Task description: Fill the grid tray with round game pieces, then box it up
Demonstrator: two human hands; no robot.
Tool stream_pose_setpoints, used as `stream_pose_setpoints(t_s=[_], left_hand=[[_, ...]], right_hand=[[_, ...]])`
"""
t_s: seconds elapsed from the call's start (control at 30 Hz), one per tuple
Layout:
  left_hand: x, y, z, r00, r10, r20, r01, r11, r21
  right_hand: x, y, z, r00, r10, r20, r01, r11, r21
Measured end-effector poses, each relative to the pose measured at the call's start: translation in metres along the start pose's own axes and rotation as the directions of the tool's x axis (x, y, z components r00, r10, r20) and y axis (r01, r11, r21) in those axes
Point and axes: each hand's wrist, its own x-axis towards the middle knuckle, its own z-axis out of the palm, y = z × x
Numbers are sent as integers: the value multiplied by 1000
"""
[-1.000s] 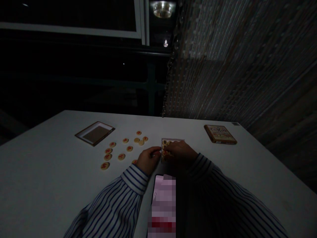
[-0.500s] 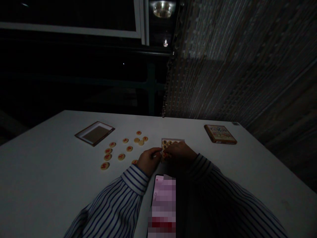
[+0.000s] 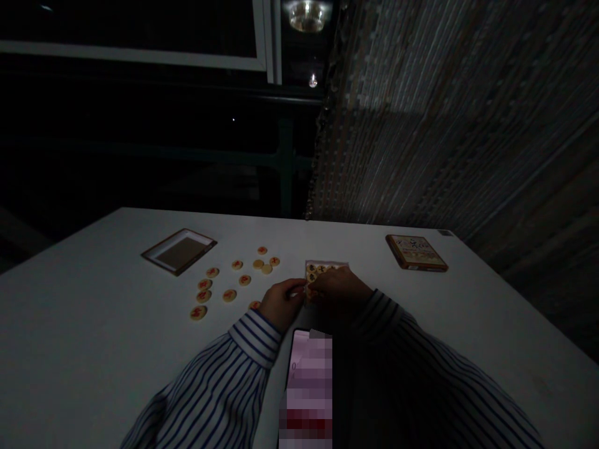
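Observation:
The scene is dim. My left hand [image 3: 279, 302] and my right hand [image 3: 337, 285] meet at the near edge of a small clear packet of round game pieces [image 3: 321, 269] lying on the white table [image 3: 93, 349]. Both hands have their fingers curled and pinched at the packet's edge. Several cream round pieces with red marks [image 3: 229, 295] lie loose on the table to the left of my left hand. Both sleeves are blue-striped.
An open shallow box tray [image 3: 180, 251] lies at the back left. A brown game box lid [image 3: 416, 252] lies at the back right. A lit phone [image 3: 306, 386] lies between my forearms. A woven blind hangs behind the table on the right.
My hands have stayed at the packet; the fingers shifted only slightly. The loose pieces and boxes have not moved.

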Motion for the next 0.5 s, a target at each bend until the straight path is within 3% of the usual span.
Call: stream_pose_setpoints(t_s=[0.23, 0.5], left_hand=[[2, -7, 1, 1000, 7, 7, -7, 1000, 9], [2, -6, 1, 1000, 24, -18, -23, 999, 37]], right_hand=[[-2, -4, -9, 999, 21, 50, -20, 1000, -16], [-2, -2, -4, 1000, -8, 28, 8, 1000, 11]])
